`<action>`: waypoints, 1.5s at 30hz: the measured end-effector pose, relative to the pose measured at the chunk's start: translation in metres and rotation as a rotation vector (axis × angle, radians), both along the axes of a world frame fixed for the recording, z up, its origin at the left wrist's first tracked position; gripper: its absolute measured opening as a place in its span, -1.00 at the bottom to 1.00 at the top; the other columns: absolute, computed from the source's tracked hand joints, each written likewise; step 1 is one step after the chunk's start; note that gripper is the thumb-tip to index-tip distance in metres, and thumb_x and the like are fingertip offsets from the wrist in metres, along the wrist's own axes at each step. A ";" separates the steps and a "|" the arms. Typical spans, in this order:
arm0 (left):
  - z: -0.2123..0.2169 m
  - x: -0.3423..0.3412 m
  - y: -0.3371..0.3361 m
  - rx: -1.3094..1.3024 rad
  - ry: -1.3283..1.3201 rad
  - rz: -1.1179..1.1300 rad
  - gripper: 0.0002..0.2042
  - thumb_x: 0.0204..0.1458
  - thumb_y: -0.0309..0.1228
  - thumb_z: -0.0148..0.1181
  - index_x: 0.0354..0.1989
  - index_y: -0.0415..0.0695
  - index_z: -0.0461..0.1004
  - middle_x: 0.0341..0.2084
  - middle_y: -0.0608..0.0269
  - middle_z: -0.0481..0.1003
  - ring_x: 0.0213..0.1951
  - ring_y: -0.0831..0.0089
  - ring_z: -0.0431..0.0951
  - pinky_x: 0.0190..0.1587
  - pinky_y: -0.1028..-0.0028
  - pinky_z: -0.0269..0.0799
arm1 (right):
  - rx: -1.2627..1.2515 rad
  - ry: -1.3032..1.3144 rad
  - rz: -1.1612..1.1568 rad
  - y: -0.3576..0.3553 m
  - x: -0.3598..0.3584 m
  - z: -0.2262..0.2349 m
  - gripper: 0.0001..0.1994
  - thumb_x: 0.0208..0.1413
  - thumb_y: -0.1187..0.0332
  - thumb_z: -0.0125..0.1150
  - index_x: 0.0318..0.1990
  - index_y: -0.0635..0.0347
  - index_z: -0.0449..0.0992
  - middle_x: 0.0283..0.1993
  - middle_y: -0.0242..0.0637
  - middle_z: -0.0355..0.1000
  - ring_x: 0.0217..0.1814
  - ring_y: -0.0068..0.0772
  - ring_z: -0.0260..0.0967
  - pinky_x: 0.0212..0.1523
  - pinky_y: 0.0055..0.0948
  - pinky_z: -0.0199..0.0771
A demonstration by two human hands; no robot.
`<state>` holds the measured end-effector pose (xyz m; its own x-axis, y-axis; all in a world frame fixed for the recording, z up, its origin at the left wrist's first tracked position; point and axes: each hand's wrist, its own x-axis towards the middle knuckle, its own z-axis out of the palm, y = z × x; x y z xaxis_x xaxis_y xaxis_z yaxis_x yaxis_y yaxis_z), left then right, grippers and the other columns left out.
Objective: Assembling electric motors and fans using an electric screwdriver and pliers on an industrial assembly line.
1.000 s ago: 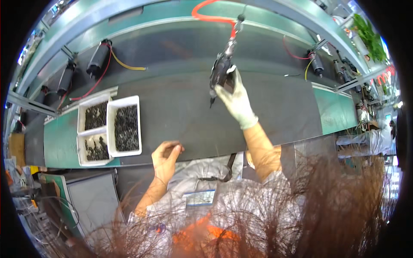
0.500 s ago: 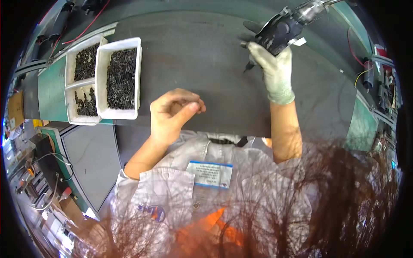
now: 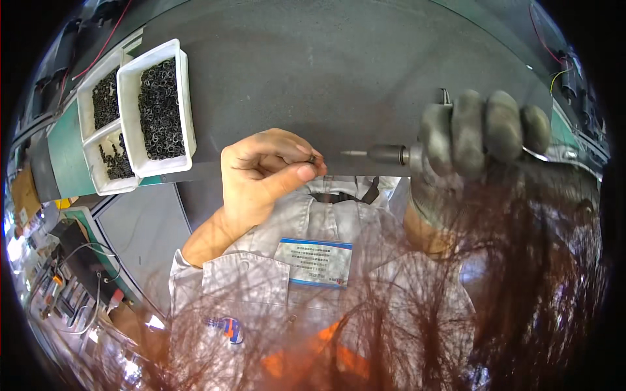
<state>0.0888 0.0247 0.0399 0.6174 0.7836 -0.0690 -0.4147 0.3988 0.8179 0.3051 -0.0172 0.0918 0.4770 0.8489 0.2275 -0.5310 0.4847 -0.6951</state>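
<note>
Since 0.5 s ago you've swung the electric screwdriver (image 3: 391,154) down level; gloved R hand (image 3: 479,130) grips it, bit aimed at the small screw (image 3: 312,158) pinched in L hand (image 3: 261,173). Screw not yet seated on bit; trays (image 3: 189,111) full.

A dark grey worktop (image 3: 313,72) fills the upper view — green-edged at its left edge. White trays (image 3: 140,114) of small dark parts sit at that left edge. Red cables (image 3: 104,39) trail beyond — cluttered floor lies lower left.
</note>
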 end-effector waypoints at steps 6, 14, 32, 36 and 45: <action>0.007 0.003 -0.006 -0.050 0.008 0.012 -0.87 0.08 -0.74 0.33 -0.23 -0.33 0.56 -0.20 -0.05 0.59 -0.16 0.23 0.70 -0.07 0.29 0.73 | 0.066 0.038 0.049 0.007 -0.006 -0.005 -0.47 0.23 0.36 0.37 0.33 -0.05 0.34 -0.19 -0.38 0.42 -0.37 -0.51 0.37 -0.46 -0.50 0.40; 0.004 0.003 -0.005 -0.136 -0.047 -0.023 -0.87 0.22 -0.64 0.23 -0.09 -0.31 0.50 -0.22 -0.03 0.60 -0.18 0.26 0.70 -0.08 0.29 0.71 | 0.111 0.056 0.067 0.010 -0.009 -0.005 -0.50 0.24 0.40 0.35 0.30 -0.05 0.35 -0.15 -0.37 0.43 -0.35 -0.51 0.37 -0.45 -0.48 0.41; -0.012 0.007 -0.008 -0.191 -0.073 -0.050 -0.86 0.13 -0.78 0.23 -0.23 -0.30 0.47 -0.20 -0.12 0.61 -0.14 0.13 0.71 -0.13 0.26 0.71 | 0.321 0.062 0.123 0.018 -0.010 -0.003 -0.56 0.26 0.47 0.30 0.25 -0.04 0.37 -0.07 -0.34 0.45 -0.33 -0.50 0.38 -0.43 -0.45 0.43; -0.016 -0.004 -0.009 -0.134 0.142 0.009 -0.86 0.12 -0.73 0.29 -0.19 -0.33 0.51 -0.25 -0.05 0.62 -0.19 0.23 0.71 -0.12 0.33 0.70 | 0.259 0.137 0.096 0.013 -0.021 0.016 -0.57 0.25 0.47 0.32 0.23 -0.03 0.38 -0.08 -0.33 0.46 -0.33 -0.49 0.37 -0.43 -0.45 0.41; 0.004 0.028 0.000 0.233 0.288 0.095 -0.90 0.09 -0.72 0.31 -0.23 -0.34 0.61 -0.26 -0.04 0.66 -0.20 0.21 0.72 -0.12 0.32 0.69 | 0.095 0.173 -0.054 -0.006 -0.015 -0.008 -0.57 0.22 0.50 0.36 0.19 -0.04 0.39 -0.09 -0.30 0.46 -0.25 -0.38 0.42 -0.44 -0.45 0.43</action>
<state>0.1165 0.0249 0.0437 0.5224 0.8516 -0.0423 -0.1813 0.1595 0.9704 0.2901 -0.0232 0.0842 0.5597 0.8000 0.2160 -0.6101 0.5742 -0.5460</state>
